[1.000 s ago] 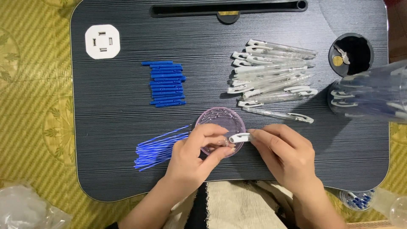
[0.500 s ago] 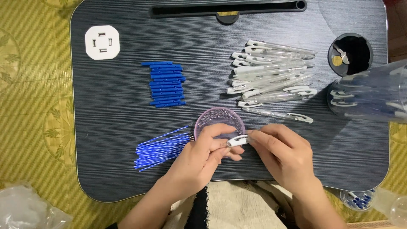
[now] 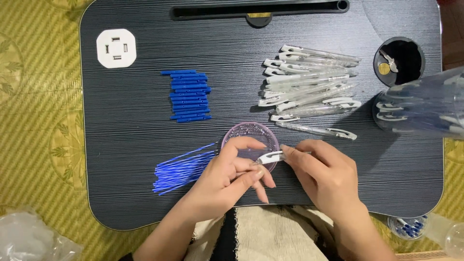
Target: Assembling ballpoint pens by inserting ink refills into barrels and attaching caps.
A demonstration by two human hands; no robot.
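Both the left hand and right hand pinch one clear plastic pen tube; a slip might tip the small round purple dish.

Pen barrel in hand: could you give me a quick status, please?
Right hand grips clear pen barrel. Left hand fingers at its tip, over the purple dish. Nothing in the way.

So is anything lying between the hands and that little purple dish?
Nothing visible. The left hand already reaches over the near rim of the purple dish, and the right hand holds a clear pen barrel with its white end at the dish's edge.
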